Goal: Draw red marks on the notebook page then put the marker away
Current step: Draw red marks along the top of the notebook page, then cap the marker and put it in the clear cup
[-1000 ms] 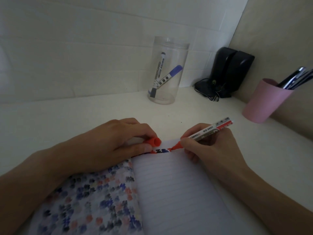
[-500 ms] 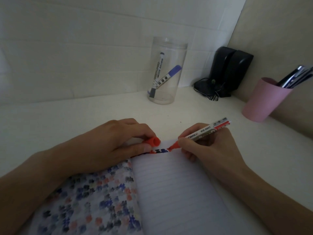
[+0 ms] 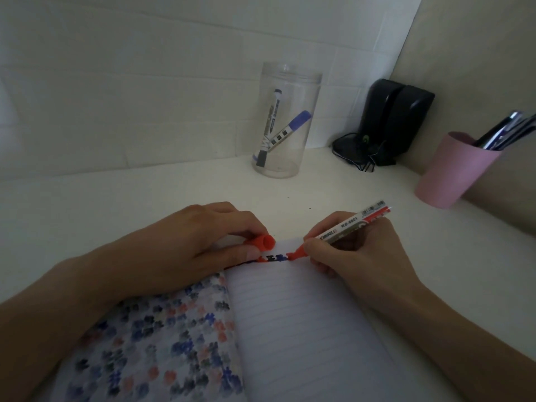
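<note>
right hand (image 3: 359, 253): fingers grip red marker (image 3: 345, 227), tip on notebook page (image 3: 304, 329) | left hand (image 3: 179, 245): fingers pinch red cap (image 3: 262, 242)

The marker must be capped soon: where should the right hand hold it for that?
Keep the right hand on the red marker at mid-barrel, from the barrel's side, leaving the tip clear. The red cap in the left hand already opens toward it.
</note>
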Demonstrator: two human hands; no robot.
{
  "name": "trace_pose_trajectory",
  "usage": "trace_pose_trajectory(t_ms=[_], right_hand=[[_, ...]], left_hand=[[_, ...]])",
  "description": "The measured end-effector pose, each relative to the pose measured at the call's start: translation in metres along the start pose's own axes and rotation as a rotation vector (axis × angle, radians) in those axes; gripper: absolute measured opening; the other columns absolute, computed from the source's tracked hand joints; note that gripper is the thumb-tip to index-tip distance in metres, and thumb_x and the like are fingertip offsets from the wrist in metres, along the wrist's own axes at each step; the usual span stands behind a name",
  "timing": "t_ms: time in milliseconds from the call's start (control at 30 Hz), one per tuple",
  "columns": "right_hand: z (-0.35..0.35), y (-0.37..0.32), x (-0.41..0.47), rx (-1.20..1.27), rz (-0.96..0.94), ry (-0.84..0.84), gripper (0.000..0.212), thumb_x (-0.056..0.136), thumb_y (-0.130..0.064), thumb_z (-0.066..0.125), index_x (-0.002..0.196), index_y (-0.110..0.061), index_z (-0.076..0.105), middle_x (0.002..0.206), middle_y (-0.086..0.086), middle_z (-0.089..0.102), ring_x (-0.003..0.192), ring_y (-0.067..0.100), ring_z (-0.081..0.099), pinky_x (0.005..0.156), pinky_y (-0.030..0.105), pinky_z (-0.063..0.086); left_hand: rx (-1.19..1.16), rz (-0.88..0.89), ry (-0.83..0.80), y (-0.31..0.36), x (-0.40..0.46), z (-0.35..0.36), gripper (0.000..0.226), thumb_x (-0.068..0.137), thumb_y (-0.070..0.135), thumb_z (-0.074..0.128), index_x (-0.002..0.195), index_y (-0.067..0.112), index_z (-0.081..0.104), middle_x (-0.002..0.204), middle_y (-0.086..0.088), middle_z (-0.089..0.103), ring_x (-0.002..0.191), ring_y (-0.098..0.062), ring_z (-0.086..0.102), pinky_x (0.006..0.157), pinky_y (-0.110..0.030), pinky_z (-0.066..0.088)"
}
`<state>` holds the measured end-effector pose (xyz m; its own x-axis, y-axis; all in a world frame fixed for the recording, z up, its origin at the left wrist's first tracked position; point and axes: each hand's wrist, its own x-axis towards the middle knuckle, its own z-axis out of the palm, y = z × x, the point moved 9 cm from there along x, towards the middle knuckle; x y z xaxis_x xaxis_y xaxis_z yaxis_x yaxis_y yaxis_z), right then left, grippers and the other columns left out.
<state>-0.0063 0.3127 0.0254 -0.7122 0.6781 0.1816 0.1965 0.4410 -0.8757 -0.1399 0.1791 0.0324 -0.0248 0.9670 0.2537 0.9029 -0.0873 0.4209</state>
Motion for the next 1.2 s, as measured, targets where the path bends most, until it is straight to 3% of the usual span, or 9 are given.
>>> trace_pose_trajectory(t_ms=[100,233,500,667,733,800,833,933,1200], right_hand=[[-0.006,0.006,0.003,-0.029,0.027,0.067,0.003,0.072,-0.014,0.077,0.068,-0.014,0.076,0.054,-0.003,0.070,0.049,0.003,0.062,0.052,0.020,0.050],[-0.005,0.004,0.003,0.006,0.008,0.064,0.004,0.074,-0.013,0.076,0.070,-0.013,0.076,0.058,0.000,0.073,0.051,0.003,0.064,0.053,0.017,0.051],[-0.010,0.002,0.005,0.359,-0.038,0.027,0.007,0.085,-0.004,0.076,0.091,-0.003,0.078,0.061,0.002,0.069,0.053,0.010,0.058,0.049,0.016,0.049],[-0.012,0.008,0.007,0.672,0.028,0.029,0.025,0.096,0.001,0.054,0.096,-0.001,0.079,0.072,0.015,0.074,0.064,0.022,0.066,0.055,0.024,0.055],[-0.011,0.006,0.008,0.720,0.016,0.009,0.022,0.094,0.002,0.055,0.096,-0.005,0.076,0.076,0.018,0.075,0.067,0.024,0.070,0.057,0.024,0.058],[-0.009,0.002,0.008,0.753,-0.014,-0.034,0.010,0.083,-0.007,0.066,0.090,-0.007,0.073,0.079,0.020,0.077,0.069,0.028,0.073,0.059,0.025,0.060],[-0.008,0.001,0.007,0.754,-0.029,-0.055,0.014,0.076,-0.016,0.073,0.087,-0.007,0.074,0.079,0.020,0.077,0.069,0.029,0.074,0.059,0.026,0.060],[-0.006,-0.004,0.005,0.688,-0.071,-0.109,0.047,0.060,-0.041,0.089,0.091,-0.007,0.078,0.082,0.020,0.078,0.072,0.028,0.074,0.062,0.026,0.060],[-0.006,-0.004,0.004,0.583,-0.079,-0.101,0.061,0.057,-0.054,0.089,0.099,-0.011,0.080,0.088,0.020,0.079,0.077,0.027,0.075,0.067,0.026,0.060]], left_hand=[[-0.001,0.003,-0.001,0.000,0.000,0.000,0.035,0.099,0.056,0.043,0.123,0.039,0.063,0.112,0.024,0.067,0.111,0.002,0.062,0.091,-0.020,0.049],[0.005,0.005,0.008,0.001,0.000,0.000,0.035,0.099,0.056,0.043,0.122,0.040,0.063,0.111,0.024,0.067,0.110,0.004,0.061,0.092,-0.020,0.049],[0.045,-0.005,0.024,0.004,0.000,-0.003,0.032,0.100,0.054,0.045,0.124,0.039,0.062,0.112,0.020,0.068,0.106,-0.001,0.065,0.089,-0.027,0.054],[0.100,-0.062,0.204,0.005,-0.002,-0.021,0.027,0.101,0.044,0.053,0.122,0.032,0.067,0.110,0.020,0.071,0.098,-0.001,0.067,0.086,-0.023,0.055],[0.115,-0.097,0.267,0.003,-0.003,-0.027,0.026,0.099,0.042,0.057,0.117,0.029,0.070,0.104,0.018,0.070,0.090,-0.003,0.067,0.082,-0.020,0.054],[0.114,-0.128,0.299,0.001,-0.003,-0.030,0.026,0.094,0.042,0.061,0.112,0.029,0.073,0.098,0.017,0.069,0.085,-0.005,0.066,0.078,-0.017,0.052],[0.113,-0.134,0.306,0.001,-0.004,-0.031,0.025,0.092,0.042,0.062,0.110,0.029,0.074,0.097,0.017,0.069,0.084,-0.006,0.066,0.078,-0.018,0.051],[0.110,-0.141,0.317,0.001,-0.005,-0.033,0.023,0.092,0.040,0.066,0.110,0.029,0.075,0.095,0.017,0.069,0.084,-0.007,0.066,0.078,-0.020,0.051],[0.088,-0.092,0.362,0.007,-0.007,-0.038,0.023,0.093,0.037,0.068,0.111,0.026,0.075,0.096,0.016,0.070,0.086,-0.007,0.067,0.078,-0.022,0.052]])
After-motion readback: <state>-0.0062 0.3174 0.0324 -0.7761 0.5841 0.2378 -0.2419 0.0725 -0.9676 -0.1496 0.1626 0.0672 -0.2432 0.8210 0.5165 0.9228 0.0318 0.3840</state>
